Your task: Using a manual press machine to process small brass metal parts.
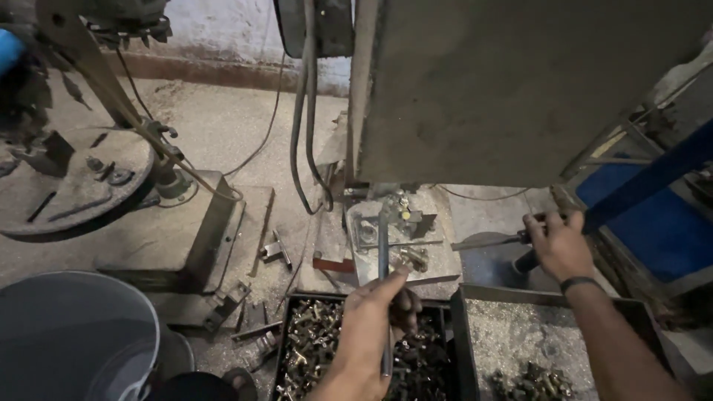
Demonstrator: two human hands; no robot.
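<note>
1. Left hand (371, 327): closed around a thin metal rod (384, 252), tip set at the machine fixture (397, 223).
2. Right hand (557, 241): wrapped on a dark lever handle (494, 240).
3. Black tray (364, 349) of small brass parts, beneath the left hand.
4. Grey bin (520, 334), shavings inside.
5. Risk judged: fingers near the fixture could be pinched if the lever is pulled early.

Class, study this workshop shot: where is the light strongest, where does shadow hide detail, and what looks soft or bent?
Head view: brightest on the back wall and dusty floor; the tray of metal parts under the left hand sinks into shadow; the right hand looks slightly soft; the grey bucket curves at the wide-angle edge.
</note>
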